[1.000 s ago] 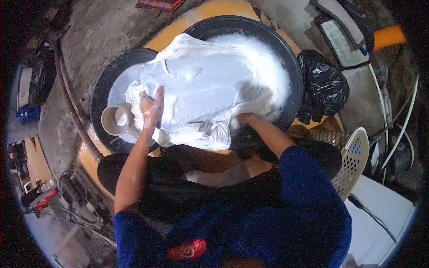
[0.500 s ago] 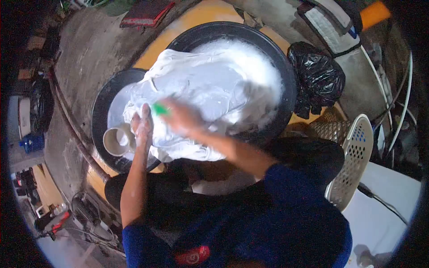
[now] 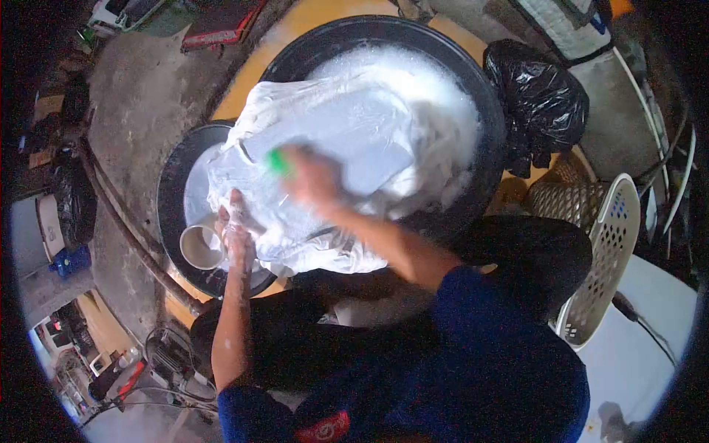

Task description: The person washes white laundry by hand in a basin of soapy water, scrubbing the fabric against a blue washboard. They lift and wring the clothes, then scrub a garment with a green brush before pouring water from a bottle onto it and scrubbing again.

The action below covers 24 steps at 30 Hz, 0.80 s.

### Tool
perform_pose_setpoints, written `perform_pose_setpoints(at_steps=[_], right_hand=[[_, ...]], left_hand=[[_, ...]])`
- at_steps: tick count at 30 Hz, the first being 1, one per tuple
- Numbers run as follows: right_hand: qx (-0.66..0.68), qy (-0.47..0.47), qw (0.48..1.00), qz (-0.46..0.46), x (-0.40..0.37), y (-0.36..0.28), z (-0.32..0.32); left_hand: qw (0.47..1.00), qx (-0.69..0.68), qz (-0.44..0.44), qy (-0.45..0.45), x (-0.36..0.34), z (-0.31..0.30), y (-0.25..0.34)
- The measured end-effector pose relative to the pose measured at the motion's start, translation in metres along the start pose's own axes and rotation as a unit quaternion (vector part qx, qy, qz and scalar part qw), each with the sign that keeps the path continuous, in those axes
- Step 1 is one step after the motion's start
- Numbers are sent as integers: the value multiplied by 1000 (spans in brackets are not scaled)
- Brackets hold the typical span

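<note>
A wet, soapy white garment is spread over the large black basin, its left end overlapping a smaller black basin. My right hand is closed around a green scrub brush over the middle of the cloth; motion blurs both, and the brush's underside is hidden. Covered in suds, my left hand grips the garment near its lower left edge. Just left of that hand, a beige dipper or cup sits in the smaller basin.
White foam fills the large basin's right side. A black plastic bag stands right of it, near a beige perforated basket. A long dark pole or pipe runs along the left. A fan-like machine is at lower left.
My right hand and the green brush have shifted slightly right and up over the cloth. My left hand stays at the garment's left edge. The whole view has shifted a little.
</note>
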State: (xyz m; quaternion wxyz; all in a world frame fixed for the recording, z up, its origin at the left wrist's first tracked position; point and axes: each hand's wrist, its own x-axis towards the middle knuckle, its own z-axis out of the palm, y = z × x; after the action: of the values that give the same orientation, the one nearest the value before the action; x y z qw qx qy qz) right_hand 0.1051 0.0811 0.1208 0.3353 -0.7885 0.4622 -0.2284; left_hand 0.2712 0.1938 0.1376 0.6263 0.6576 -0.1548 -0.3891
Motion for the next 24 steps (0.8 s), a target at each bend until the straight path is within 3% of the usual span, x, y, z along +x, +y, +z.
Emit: perform_pose_setpoints(at_steps=[1,3,5,6,8,9,12,13,14,15,17,18,19,20,21,23,24], right_hand=[[19,133,990,35,8,50,-8],[45,290,955,39,20,179,-39],[155,166,966,122,29,183,-51],[104,151,980,77,25,167,-28],[2,131,991,-16,19,68,-20],[12,83,996,-8,10,15,11],[34,-4,998,-56,-5,-36,-25],[7,102,995,-10,10,25,10],[-16,168,986,10,22,95,0],[87,230,968,54,28,161,-17],[29,191,975,111,44,222,-35],[-48,214,970,104,49,205,-15],[25,190,981,6,43,121,-27],[4,151,989,-5,41,62,0],[-55,86,994,-36,32,3,22],[-24,47,993,-109,31,-47,-19],[-44,115,988,-95,39,-17,6]], left_hand=[[994,75,-41,71,-3,17,11],[990,81,-48,104,-2,16,3],[992,14,-46,119,3,11,-2],[992,-25,-52,113,9,9,-3],[989,-98,-75,85,24,-4,-8],[991,-92,-67,64,21,-9,-12],[1000,-3,22,-4,10,-21,-22],[998,-46,-47,-9,30,-45,-45],[989,-91,-114,-13,63,-84,-82],[986,-98,-137,0,69,-96,-90],[987,-82,-132,43,68,-94,-88],[990,-56,-105,71,54,-73,-73],[984,86,-108,116,23,-17,-23],[953,225,-124,160,-9,42,30],[979,145,-94,108,-6,26,17],[999,-20,-29,3,3,-5,-6],[1000,13,-27,-5,4,-9,-5]])
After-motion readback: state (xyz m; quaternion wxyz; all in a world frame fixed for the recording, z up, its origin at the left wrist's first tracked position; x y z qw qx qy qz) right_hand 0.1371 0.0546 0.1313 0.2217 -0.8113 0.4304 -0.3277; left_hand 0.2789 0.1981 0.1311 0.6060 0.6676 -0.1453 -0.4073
